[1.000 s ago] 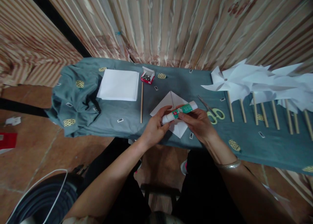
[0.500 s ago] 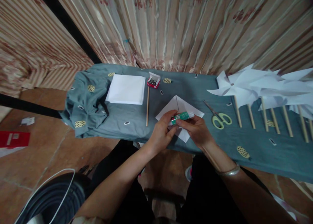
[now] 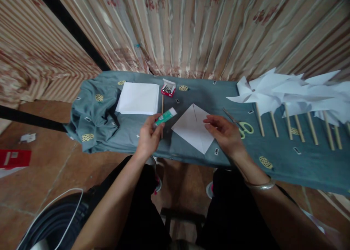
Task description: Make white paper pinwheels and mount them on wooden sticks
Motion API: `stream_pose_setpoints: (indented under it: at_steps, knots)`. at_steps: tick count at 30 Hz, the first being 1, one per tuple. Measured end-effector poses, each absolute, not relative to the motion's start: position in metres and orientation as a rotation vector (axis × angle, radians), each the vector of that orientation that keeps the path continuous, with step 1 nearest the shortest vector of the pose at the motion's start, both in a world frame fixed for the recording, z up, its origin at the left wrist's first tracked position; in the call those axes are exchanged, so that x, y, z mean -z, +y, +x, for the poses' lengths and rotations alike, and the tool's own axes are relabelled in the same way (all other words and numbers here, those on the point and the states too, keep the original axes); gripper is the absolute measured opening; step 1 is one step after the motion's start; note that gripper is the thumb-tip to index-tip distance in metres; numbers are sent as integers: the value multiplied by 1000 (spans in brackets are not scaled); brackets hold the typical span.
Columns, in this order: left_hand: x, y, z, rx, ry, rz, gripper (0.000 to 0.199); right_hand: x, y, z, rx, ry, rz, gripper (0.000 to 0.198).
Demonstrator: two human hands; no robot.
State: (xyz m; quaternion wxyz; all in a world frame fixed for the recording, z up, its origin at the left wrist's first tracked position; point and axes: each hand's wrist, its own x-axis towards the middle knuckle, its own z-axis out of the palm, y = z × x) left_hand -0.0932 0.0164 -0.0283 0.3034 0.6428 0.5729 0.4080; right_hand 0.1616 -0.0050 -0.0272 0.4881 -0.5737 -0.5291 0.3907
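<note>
My left hand (image 3: 150,136) is closed round a green and white glue stick (image 3: 166,116), whose whitish end points up and to the right. The stick is held above the cloth, partly over a thin wooden stick (image 3: 162,103). A square sheet of white paper (image 3: 193,129) lies cornerwise on the cloth, with a line running in from its far corner. Over the paper's right corner hovers my right hand (image 3: 224,135), fingers loosely bent and apart, with nothing visible in them. Just beyond it are scissors (image 3: 246,127) with light green handles, partly hidden by that hand.
A stack of white paper (image 3: 138,98) lies at the left, beside an open red box of small metal pieces (image 3: 168,89). Several white paper pinwheels (image 3: 290,93) on wooden sticks cover the right side. The table has a blue-green cloth (image 3: 191,159); a curtain (image 3: 175,31) hangs behind.
My hands have parted. The left has moved left with the glue stick, while the right has let go of it and shifted slightly right, uncovering more of the paper.
</note>
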Motion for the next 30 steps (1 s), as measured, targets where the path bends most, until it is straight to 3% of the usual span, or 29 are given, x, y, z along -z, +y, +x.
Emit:
stream_pose_setpoints:
  at_steps: [8, 15, 18, 22, 30]
  knots:
    - [48, 27, -143, -949, 1859, 1807, 32, 26, -19, 203, -665, -1871, -1509, 22]
    - [31, 21, -136, -854, 1884, 2196, 48, 35, -37, 209, -564, -2257, -1400, 57]
    - [22, 7, -107, -865, 1608, 2452, 48, 37, -41, 208, -539, -2274, -1393, 56]
    - [25, -10, -59, -596, 1067, 2598, 41, 38, -41, 209, -534, -2275, -1363, 52]
    - [34, -8, -33, -557, 927, 2652, 28, 38, -38, 210, -527, -2280, -1364, 49]
